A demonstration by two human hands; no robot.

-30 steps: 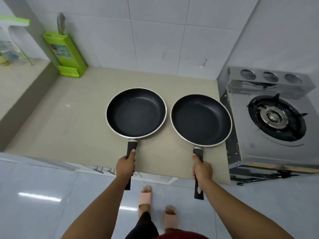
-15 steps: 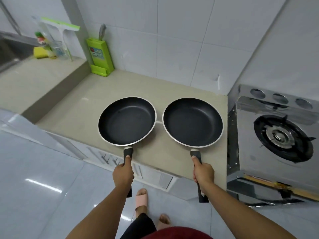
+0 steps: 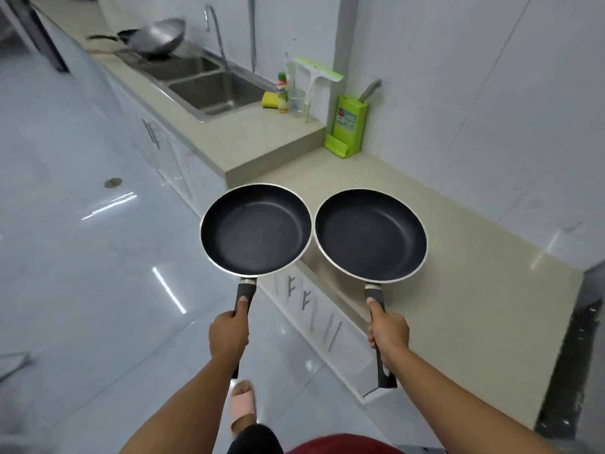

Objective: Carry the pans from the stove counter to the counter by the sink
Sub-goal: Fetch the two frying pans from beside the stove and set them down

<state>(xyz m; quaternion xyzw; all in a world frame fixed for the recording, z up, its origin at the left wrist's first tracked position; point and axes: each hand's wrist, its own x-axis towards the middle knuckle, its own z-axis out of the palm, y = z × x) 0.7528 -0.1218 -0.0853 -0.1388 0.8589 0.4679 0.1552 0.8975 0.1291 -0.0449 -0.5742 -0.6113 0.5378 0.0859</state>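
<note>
Hands outstretched | left (image 3: 229,332) grips left pan (image 3: 256,229) | right (image 3: 389,332) grips right pan (image 3: 371,235)

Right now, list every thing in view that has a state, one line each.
Left pan: empty, upright, held in the air, mostly over the floor.
Right pan: empty, upright, held over the lower counter.
Left hand: closed on the left pan's handle.
Right hand: closed on the right pan's handle.
Sink: both basins look empty.
Faucet: no water seen running.
Wok: resting at the sink's far end.
</note>
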